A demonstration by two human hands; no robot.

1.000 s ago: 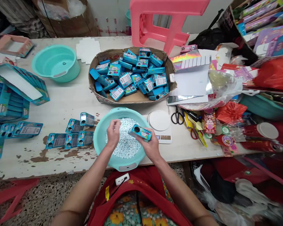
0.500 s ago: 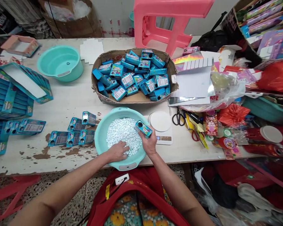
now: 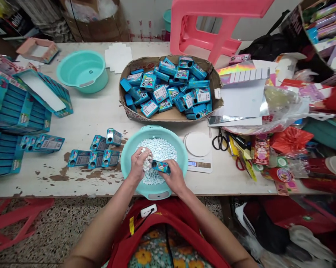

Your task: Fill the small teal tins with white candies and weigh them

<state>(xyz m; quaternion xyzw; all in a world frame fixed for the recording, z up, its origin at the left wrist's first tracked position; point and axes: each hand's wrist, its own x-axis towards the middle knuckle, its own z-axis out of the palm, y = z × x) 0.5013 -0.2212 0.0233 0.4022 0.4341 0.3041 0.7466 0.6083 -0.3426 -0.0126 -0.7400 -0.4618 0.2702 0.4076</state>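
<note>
Okay, white worktable point(image 3: 86, 108), paint worn to brown in patches along the near edge, more of them left of centre. Aqua basin point(image 3: 126, 163) sits at that edge, with loose white pellets point(image 3: 162, 148) spread inside.

Left hand point(image 3: 138, 165) is curled around a clump of pellets point(image 3: 147, 160) over the basin; right hand point(image 3: 176, 177) is closed on a small blue box point(image 3: 160, 166), also over the basin. Hands are close, with the clump right by the box's end.

Left of the basin, five blue boxes point(image 3: 95, 159) lie loosely grouped; further left, packed blue cartons point(image 3: 6, 104) are piled up. Behind the basin, a low cardboard tray point(image 3: 168, 117) holds a jumble of blue boxes. Second aqua basin point(image 3: 82, 74) is far left. Just right of the near basin: white scale point(image 3: 205, 165), then black scissors point(image 3: 219, 143), and a crowded heap with a red plastic bag point(image 3: 291, 139). White and silvery sheets point(image 3: 240, 98) lie beside the tray.

Room: pink stool point(image 3: 181, 33) at the back, pale wall point(image 3: 148, 16) with red marks, brown carton point(image 3: 101, 28) beyond the table, speckled floor point(image 3: 73, 216) below, reddish stool frame point(image 3: 19, 219) lower left.
</note>
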